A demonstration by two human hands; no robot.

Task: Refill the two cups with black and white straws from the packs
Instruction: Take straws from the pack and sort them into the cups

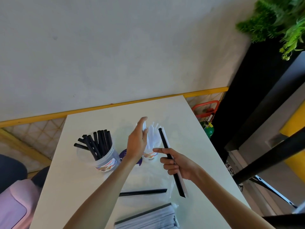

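The right hand point(179, 166) pinches a black straw point(170, 160) with a white one alongside it, their long axis running from near right to far left, tips toward the white-straw cup point(151, 157). The left hand point(137, 142), spread flat, steadies the white straws there. Best to split the pair first: black belongs in the left cup point(105, 160) on the worktop point(79, 187).

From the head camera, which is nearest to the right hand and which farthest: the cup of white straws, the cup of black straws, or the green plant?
Measured from the right hand:
1. The cup of white straws, just to its left and behind the left hand.
2. The cup of black straws, farther left on the table.
3. The green plant, high in the upper right corner, off the table.
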